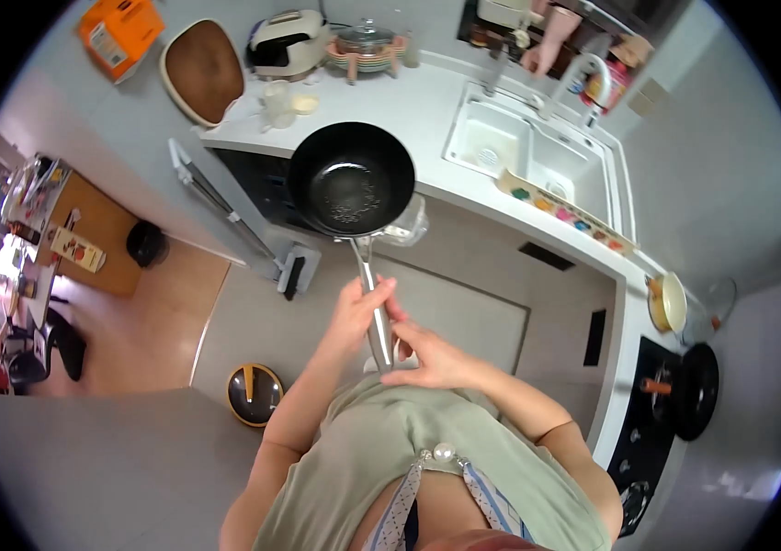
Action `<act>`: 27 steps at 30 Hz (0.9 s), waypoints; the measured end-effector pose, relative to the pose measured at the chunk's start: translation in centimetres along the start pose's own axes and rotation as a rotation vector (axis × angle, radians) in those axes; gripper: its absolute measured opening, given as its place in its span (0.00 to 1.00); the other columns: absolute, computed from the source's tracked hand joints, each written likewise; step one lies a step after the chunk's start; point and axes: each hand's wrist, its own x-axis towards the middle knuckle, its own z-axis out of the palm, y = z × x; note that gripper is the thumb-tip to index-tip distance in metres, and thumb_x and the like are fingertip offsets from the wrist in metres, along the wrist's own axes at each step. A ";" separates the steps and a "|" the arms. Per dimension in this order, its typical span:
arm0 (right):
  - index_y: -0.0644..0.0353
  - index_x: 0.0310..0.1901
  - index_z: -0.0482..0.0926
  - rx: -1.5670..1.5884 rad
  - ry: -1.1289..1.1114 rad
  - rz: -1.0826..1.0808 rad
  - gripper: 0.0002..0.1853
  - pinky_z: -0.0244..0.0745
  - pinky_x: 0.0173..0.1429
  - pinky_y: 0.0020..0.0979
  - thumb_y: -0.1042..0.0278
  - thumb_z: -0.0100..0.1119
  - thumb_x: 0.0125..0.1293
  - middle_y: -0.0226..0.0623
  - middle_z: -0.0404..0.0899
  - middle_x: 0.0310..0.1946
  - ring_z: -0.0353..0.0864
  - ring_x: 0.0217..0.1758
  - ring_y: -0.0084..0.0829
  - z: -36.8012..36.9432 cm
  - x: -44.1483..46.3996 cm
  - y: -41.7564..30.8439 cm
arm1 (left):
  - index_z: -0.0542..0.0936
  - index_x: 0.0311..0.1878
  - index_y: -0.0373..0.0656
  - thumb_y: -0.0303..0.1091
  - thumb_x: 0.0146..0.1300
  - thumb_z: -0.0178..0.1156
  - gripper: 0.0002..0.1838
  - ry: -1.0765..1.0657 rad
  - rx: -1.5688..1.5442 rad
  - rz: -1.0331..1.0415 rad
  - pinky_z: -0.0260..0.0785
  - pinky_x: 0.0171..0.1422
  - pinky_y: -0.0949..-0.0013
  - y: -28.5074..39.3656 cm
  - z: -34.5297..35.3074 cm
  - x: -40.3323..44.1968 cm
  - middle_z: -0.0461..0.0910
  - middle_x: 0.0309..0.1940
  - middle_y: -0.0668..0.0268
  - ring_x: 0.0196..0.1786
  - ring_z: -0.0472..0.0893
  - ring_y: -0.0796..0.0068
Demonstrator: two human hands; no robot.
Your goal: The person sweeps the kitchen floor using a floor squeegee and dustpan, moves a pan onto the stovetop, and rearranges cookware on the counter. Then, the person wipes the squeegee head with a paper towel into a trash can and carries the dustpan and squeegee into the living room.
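Black pan (pixel 351 179) | mid-air, by the counter's (pixel 432 101) front edge | left hand (pixel 354 310) clasped round handle (pixel 379 340); right hand (pixel 436 358) at its end, grip unclear | two-handed, likely to steady the pan's heavier front

On the white countertop (pixel 432 110), left of the double sink (pixel 532 151), we see a white appliance (pixel 288 46), stacked dishes (pixel 367 62) and a clear cup (pixel 277 104); right of the sink, a yellow pot (pixel 669 303).
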 end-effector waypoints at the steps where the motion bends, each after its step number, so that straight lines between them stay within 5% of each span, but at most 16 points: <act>1: 0.64 0.55 0.61 -0.033 -0.057 -0.075 0.35 0.68 0.43 0.28 0.58 0.64 0.47 0.40 0.72 0.36 0.72 0.37 0.31 -1.2 1.4 0.6 | 0.65 0.32 0.42 0.36 0.60 0.51 0.09 0.069 0.018 0.038 0.67 0.22 0.75 0.6 -1.7 0.8 0.68 0.17 0.69 0.19 0.72 0.79; 3: 0.62 0.53 0.65 0.015 -0.102 -0.075 0.28 0.68 0.43 0.26 0.60 0.61 0.51 0.35 0.74 0.34 0.73 0.37 0.27 -5.0 4.2 0.9 | 0.63 0.32 0.43 0.35 0.60 0.51 0.09 0.150 -0.013 0.036 0.65 0.19 0.75 2.2 -4.5 2.1 0.64 0.15 0.71 0.15 0.68 0.80; 7: 0.60 0.50 0.68 0.161 0.281 -0.005 0.19 0.67 0.45 0.23 0.64 0.53 0.59 0.26 0.73 0.32 0.71 0.39 0.19 -18.5 11.5 3.3 | 0.64 0.34 0.42 0.33 0.59 0.51 0.07 0.218 -0.095 0.045 0.63 0.18 0.73 4.7 -9.0 5.0 0.62 0.14 0.71 0.14 0.66 0.79; 10: 0.63 0.50 0.67 0.328 0.422 0.098 0.19 0.69 0.43 0.24 0.60 0.49 0.61 0.34 0.73 0.34 0.72 0.36 0.21 -30.0 18.5 5.1 | 0.63 0.34 0.42 0.32 0.59 0.50 0.07 0.268 -0.146 0.061 0.61 0.17 0.72 6.0 -10.5 8.1 0.62 0.13 0.71 0.13 0.65 0.79; 14: 0.70 0.53 0.61 0.894 0.106 0.051 0.22 0.67 0.55 0.32 0.61 0.45 0.63 0.46 0.69 0.45 0.71 0.49 0.33 -39.0 30.2 7.3 | 0.63 0.35 0.41 0.33 0.58 0.52 0.09 0.348 -0.190 0.047 0.58 0.16 0.73 7.5 -10.3 13.3 0.61 0.13 0.71 0.13 0.64 0.78; 18: 0.71 0.45 0.66 1.209 0.085 0.136 0.13 0.66 0.58 0.34 0.71 0.45 0.61 0.51 0.67 0.46 0.68 0.52 0.42 -40.3 45.9 12.3 | 0.65 0.32 0.40 0.34 0.58 0.52 0.09 0.312 -0.201 0.058 0.58 0.16 0.73 8.3 -9.8 18.5 0.60 0.12 0.70 0.12 0.63 0.78; 23: 0.74 0.44 0.64 1.422 0.435 0.161 0.12 0.73 0.52 0.32 0.74 0.42 0.62 0.51 0.68 0.41 0.72 0.44 0.43 -41.4 63.1 18.9 | 0.65 0.30 0.39 0.32 0.57 0.52 0.08 0.309 -0.198 -0.002 0.60 0.17 0.74 9.1 -9.0 23.4 0.61 0.13 0.69 0.12 0.64 0.78; 27: 0.72 0.41 0.65 1.562 0.666 0.175 0.09 0.78 0.41 0.30 0.75 0.42 0.61 0.48 0.69 0.38 0.73 0.40 0.40 -41.4 68.0 20.2 | 0.64 0.29 0.41 0.31 0.58 0.52 0.08 0.276 -0.243 -0.091 0.59 0.17 0.73 9.9 -9.4 26.0 0.60 0.13 0.69 0.13 0.64 0.78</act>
